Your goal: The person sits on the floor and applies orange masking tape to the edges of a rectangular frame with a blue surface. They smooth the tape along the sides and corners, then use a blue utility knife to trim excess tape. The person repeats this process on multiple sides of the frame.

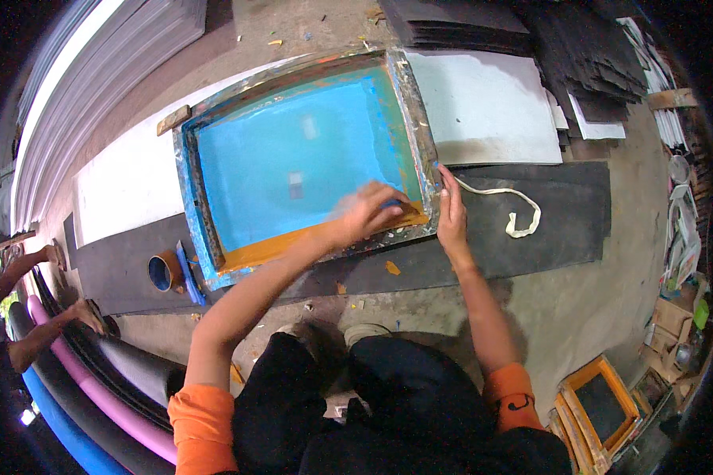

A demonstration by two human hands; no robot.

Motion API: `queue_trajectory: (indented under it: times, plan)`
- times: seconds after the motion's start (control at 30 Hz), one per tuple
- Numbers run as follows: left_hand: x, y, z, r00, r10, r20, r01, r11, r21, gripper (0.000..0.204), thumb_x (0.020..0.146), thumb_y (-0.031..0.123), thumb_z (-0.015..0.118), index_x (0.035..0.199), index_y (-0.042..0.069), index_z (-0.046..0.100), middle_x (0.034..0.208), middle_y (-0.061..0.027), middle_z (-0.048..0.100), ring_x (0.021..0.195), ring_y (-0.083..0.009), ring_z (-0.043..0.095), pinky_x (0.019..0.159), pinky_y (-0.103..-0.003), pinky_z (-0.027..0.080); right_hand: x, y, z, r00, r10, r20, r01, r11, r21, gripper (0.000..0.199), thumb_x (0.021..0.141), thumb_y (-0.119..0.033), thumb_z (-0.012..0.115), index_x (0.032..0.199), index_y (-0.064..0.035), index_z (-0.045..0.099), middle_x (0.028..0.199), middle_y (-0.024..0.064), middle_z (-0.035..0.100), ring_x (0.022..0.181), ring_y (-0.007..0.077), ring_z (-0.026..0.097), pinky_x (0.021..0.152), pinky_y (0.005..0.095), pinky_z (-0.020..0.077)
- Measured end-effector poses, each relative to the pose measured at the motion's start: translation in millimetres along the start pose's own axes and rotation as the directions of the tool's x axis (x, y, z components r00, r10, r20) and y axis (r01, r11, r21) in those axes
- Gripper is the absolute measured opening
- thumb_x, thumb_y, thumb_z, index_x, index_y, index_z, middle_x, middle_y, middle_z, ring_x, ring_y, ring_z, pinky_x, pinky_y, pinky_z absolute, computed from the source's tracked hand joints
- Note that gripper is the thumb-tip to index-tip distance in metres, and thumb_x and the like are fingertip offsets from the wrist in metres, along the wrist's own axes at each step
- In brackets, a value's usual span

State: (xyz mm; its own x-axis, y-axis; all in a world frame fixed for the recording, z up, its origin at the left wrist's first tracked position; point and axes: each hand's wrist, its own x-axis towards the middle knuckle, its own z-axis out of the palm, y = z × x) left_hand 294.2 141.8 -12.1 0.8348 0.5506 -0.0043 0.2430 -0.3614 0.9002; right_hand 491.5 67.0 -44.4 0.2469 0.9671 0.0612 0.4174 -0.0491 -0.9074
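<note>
A silk-screen frame (417, 111) with worn, paint-stained wooden bars lies before me, its mesh (253, 166) coated blue. Two small pale patches show in the mesh. Orange-brown tape (273, 252) runs along its near inner edge. Over the near right corner is my left hand (364, 214), slightly blurred, fingers bent and drawn together at the tape. Something small and dark blue shows by those fingertips; I cannot make out what it is. My right hand (451, 214) holds the frame's right bar from outside, fingers along it. One fingertip there looks blue.
White sheets (483, 107) and dark sheets (531, 206) lie under and around the frame. Left of it stand a round tub (165, 271) and a blue strip-like tool (188, 273). A cream cord (523, 214) curls at right. Rolls (95, 388), another person's feet (87, 313) and wooden frames (602, 404) lie farther out.
</note>
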Motion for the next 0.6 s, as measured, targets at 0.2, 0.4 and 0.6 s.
queue_trajectory:
  times: [0.2, 0.4, 0.6]
  plan:
    - [30.9, -20.8, 14.7, 0.98, 0.128, -0.153, -0.02, 0.826, 0.563, 0.043, 0.062, 0.04, 0.072, 0.089, 0.013, 0.054, 0.089, -0.0058, 0.046, 0.095, -0.0247, 0.042, 0.08, -0.044, 0.03, 0.5, 3.5, 1.8, 0.999, -0.036, -0.024, 0.036, 0.999, 0.003, 0.038, 0.094, -0.015, 0.028, 0.129, -0.0016, 0.037, 0.131, 0.016, 0.042, 0.123, 0.0293, 0.038, 0.102, 0.0364, 0.0283]
    - [43.8, -13.8, 28.0, 0.96, -0.103, -0.259, 0.225, 0.835, 0.503, 0.039, 0.063, 0.042, 0.071, 0.084, 0.014, 0.052, 0.088, -0.0043, 0.045, 0.094, -0.0263, 0.041, 0.076, -0.046, 0.029, 0.6, 5.2, 5.0, 0.998, -0.037, -0.043, 0.037, 0.999, 0.016, 0.038, 0.094, -0.014, 0.029, 0.128, -0.0016, 0.039, 0.129, 0.0159, 0.043, 0.122, 0.0293, 0.04, 0.102, 0.036, 0.0289]
    - [34.8, -24.1, 19.6, 0.979, 0.018, -0.204, 0.074, 0.898, 0.433, 0.033, 0.077, 0.039, 0.06, 0.098, 0.015, 0.055, 0.096, -0.0084, 0.048, 0.093, -0.0269, 0.044, 0.075, -0.043, 0.032, 1.9, 2.3, 2.4, 0.997, -0.067, -0.042, 0.066, 0.997, -0.028, 0.037, 0.093, -0.011, 0.029, 0.128, -0.0018, 0.039, 0.129, 0.0158, 0.044, 0.121, 0.0296, 0.041, 0.101, 0.0358, 0.0296]
